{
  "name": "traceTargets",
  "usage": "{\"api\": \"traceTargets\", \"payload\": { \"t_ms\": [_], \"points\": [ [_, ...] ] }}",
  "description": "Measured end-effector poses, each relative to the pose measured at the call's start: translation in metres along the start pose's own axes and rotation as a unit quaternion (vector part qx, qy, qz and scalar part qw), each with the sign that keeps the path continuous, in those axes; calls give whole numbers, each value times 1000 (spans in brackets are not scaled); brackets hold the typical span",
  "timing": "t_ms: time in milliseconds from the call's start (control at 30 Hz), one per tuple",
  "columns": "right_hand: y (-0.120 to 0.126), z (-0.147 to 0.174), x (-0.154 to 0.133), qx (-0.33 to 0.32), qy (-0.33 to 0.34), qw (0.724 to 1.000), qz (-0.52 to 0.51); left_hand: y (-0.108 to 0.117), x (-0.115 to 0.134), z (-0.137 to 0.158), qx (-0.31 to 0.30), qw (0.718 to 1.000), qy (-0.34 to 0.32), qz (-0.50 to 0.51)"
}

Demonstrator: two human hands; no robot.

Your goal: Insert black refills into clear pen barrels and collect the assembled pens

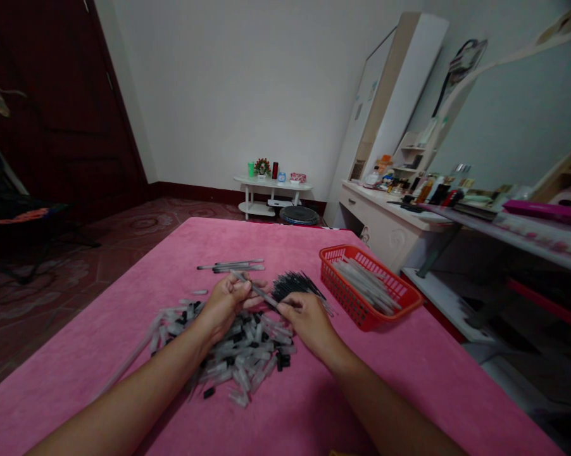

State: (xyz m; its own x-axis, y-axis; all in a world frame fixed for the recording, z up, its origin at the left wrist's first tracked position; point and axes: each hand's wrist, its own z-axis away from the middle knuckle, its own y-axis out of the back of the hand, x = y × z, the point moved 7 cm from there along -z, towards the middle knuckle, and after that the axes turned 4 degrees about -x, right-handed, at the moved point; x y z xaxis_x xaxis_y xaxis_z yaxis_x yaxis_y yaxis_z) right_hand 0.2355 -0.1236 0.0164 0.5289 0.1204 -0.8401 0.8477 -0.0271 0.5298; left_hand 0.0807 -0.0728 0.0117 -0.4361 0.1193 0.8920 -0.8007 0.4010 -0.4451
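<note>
A slim translucent pen barrel (254,289) slants between my two hands above the pink cloth. My left hand (227,303) pinches its upper part between thumb and fingers. At the lower end, the thumb and fingertips of my right hand (308,315) are closed; whether they grip the barrel or a refill in it is unclear. Under and between the hands spreads a heap of clear and black pen caps (254,354). Dark refills (292,285) lie bunched just beyond my right hand. Several pens (238,266) lie side by side beyond my left hand.
A red plastic basket (361,316) with pale pen barrels (368,285) stands on the right of the pink-covered table (138,304). A dressing table (385,215) with bottles is farther right. Against the back wall is a low white stand (271,182).
</note>
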Motion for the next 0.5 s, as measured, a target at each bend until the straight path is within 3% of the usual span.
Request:
{"api": "traceTargets", "payload": {
  "t_ms": [133, 300, 500],
  "points": [
    [4, 0, 1, 31, 3, 999, 20, -1, 0, 0, -8, 1000, -5, 2],
    [-2, 0, 3, -8, -13, 1000, 13, 0, -1, 0, 1, 1000, 0, 9],
    [2, 0, 2, 25, -6, 999, 46, -2, 0, 0, 2, 1000, 2, 12]
  ]
}}
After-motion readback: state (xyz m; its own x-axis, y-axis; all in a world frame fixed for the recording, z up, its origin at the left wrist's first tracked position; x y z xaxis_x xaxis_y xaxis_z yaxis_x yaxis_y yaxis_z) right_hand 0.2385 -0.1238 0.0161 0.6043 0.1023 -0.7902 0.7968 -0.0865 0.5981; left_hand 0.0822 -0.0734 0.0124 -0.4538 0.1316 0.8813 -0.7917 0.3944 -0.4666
